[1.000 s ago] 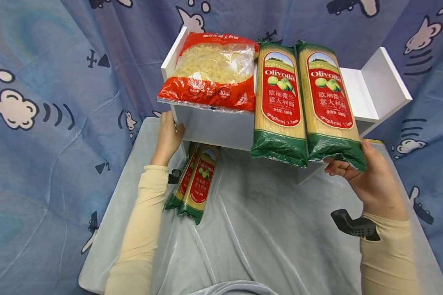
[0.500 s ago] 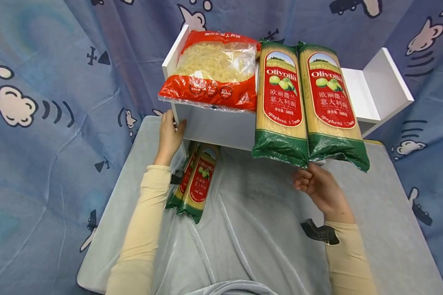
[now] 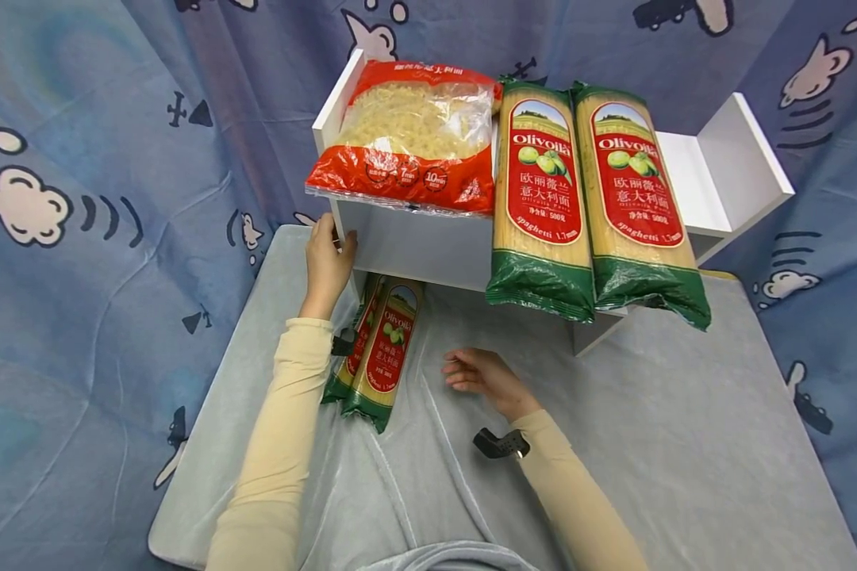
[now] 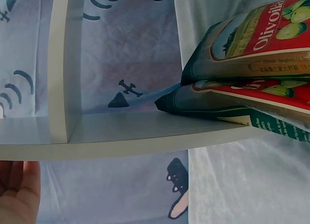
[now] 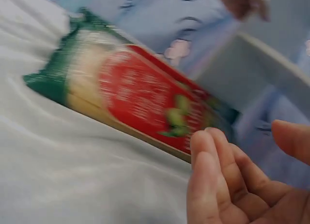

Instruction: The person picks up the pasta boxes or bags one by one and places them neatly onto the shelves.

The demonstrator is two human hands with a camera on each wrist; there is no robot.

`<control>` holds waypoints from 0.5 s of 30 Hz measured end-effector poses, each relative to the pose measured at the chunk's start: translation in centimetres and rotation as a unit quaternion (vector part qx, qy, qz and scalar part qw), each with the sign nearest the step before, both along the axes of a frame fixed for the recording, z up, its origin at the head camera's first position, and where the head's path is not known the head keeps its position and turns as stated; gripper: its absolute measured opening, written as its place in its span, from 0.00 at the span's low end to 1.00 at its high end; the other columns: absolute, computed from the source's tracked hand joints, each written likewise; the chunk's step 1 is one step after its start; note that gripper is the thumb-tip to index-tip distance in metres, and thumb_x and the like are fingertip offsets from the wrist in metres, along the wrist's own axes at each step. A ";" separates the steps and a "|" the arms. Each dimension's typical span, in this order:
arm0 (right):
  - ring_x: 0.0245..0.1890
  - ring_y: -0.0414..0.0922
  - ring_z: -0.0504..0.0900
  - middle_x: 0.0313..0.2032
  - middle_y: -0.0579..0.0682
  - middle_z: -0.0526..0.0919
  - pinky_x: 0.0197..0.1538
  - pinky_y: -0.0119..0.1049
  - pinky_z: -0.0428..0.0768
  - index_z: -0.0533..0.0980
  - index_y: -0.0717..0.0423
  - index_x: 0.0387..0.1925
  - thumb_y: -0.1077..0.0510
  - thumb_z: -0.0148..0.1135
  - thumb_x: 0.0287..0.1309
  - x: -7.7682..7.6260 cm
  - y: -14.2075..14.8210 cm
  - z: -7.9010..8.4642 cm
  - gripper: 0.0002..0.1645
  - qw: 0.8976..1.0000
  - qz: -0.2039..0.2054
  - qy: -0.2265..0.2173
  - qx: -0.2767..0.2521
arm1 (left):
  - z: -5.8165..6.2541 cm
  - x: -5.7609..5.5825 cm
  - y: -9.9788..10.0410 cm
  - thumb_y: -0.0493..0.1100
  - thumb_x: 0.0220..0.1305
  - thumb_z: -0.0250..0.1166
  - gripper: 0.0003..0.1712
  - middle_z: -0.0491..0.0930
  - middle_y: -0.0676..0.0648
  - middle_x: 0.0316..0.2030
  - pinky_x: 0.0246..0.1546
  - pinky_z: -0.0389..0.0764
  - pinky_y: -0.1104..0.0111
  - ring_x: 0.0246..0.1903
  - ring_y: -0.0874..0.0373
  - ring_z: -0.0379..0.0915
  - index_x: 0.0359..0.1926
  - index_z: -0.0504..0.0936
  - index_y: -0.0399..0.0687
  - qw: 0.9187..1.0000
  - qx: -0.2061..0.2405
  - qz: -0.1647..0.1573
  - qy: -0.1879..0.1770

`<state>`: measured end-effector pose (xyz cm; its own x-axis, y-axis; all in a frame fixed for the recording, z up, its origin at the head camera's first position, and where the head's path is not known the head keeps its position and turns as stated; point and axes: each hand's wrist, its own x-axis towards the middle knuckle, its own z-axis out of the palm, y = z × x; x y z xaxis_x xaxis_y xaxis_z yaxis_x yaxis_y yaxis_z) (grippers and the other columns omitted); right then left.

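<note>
In the head view my left hand (image 3: 326,258) grips the left side of the white shelf (image 3: 424,242), thumb toward its front edge. The left wrist view shows its fingers (image 4: 30,183) against the board's outer face. My right hand (image 3: 487,377) is over the grey cloth below the shelf, holding nothing, fingers loosely bent and thumb apart. To its left, one spaghetti pack (image 3: 386,353) leans partly over another spaghetti pack (image 3: 346,373) in the lower left. In the right wrist view, my right fingers overlap the blurred near spaghetti pack (image 5: 140,88).
On the upper shelf lie a red bag of short pasta (image 3: 410,119) and two spaghetti packs, a left pack (image 3: 543,174) and a right pack (image 3: 639,178), jutting past the front edge. A blue patterned curtain (image 3: 78,317) hangs around the grey cloth-covered table (image 3: 714,444).
My right hand has let go of the right upper spaghetti pack and moved down and left, toward the lower packs. The left hand stays on the shelf's side.
</note>
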<state>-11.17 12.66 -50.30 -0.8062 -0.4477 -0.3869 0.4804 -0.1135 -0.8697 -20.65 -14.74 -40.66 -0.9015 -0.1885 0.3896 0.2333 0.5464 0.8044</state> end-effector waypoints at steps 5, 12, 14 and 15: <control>0.33 0.43 0.84 0.37 0.57 0.83 0.39 0.33 0.80 0.65 0.80 0.55 0.59 0.48 0.68 0.2 -3.9 -1.7 0.25 0.999 0.031 -0.007 0.023 | -0.1 0.1 0.0 0.32 0.65 0.56 0.13 0.73 0.31 0.42 0.46 0.76 0.53 0.45 0.39 0.73 0.48 0.72 0.27 1.000 -0.011 -0.001 0.012; 0.34 0.44 0.83 0.42 0.68 0.79 0.40 0.34 0.80 0.66 0.80 0.53 0.63 0.50 0.66 0.6 -6.7 -3.4 0.21 0.998 0.020 -0.012 0.057 | -0.2 0.0 0.0 0.32 0.64 0.57 0.12 0.74 0.31 0.41 0.45 0.77 0.54 0.44 0.39 0.75 0.47 0.72 0.27 1.000 -0.016 0.000 0.020; 0.34 0.44 0.82 0.40 0.67 0.79 0.40 0.35 0.81 0.67 0.80 0.51 0.63 0.51 0.65 0.6 -7.2 -3.7 0.21 0.997 0.015 -0.008 0.071 | -0.2 0.0 -0.1 0.32 0.64 0.57 0.12 0.74 0.31 0.40 0.45 0.77 0.54 0.44 0.39 0.75 0.46 0.73 0.27 1.000 -0.014 0.003 0.020; 0.33 0.44 0.83 0.39 0.65 0.80 0.40 0.35 0.81 0.68 0.79 0.50 0.63 0.52 0.64 0.6 -7.4 -4.0 0.21 0.997 0.012 -0.002 0.074 | -0.2 0.0 -0.1 0.32 0.64 0.58 0.11 0.75 0.31 0.40 0.45 0.77 0.54 0.44 0.40 0.75 0.45 0.73 0.27 1.000 -0.014 0.004 0.019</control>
<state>-10.56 5.31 -54.35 -0.7939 -0.4048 -0.4537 0.4857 0.0267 -0.8737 -20.67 -14.85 -40.86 -0.8842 -0.1850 0.4288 0.2588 0.5703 0.7796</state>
